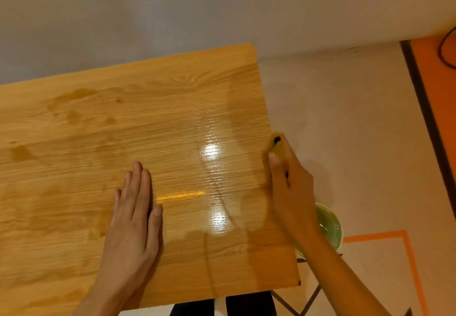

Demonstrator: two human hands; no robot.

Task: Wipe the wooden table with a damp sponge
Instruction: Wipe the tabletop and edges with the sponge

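Flat on the near half of the wooden table (74, 167), the left hand (133, 217) lies released, fingers straight, steadying the top. At the table's right edge the right hand (291, 187) grips the sponge (277, 143), which is blurred and largely covered by the fingers. A glossy wet band runs just left of that hand; darker damp patches lie toward the far left. Judged step: wiping stroke at the right edge. Next move calls for drawing the sponge leftward across unwiped areas. A green bowl (330, 227) sits below, beside the table.
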